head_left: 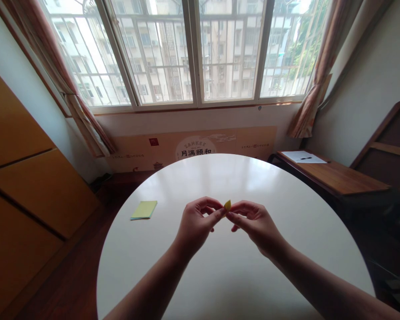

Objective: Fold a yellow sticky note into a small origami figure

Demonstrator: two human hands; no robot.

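Note:
A small folded piece of yellow paper (227, 205) is pinched between my two hands above the middle of the table. My left hand (198, 220) grips its left side between thumb and fingers. From the other side, the thumb and fingers of my right hand (253, 220) close on it as well. A pointed tip of the paper sticks up between the fingertips; its lower part is hidden by my thumbs. To the left lies a stack of sticky notes (144, 210), yellow-green on top with a bluish layer beneath.
The round white table (220, 275) fills the middle of the view. At the right stands a wooden bench (350, 175) bearing a white sheet (300, 156) with a dark pen-like item (306, 158). A printed cardboard panel (133, 153) stands beneath the window.

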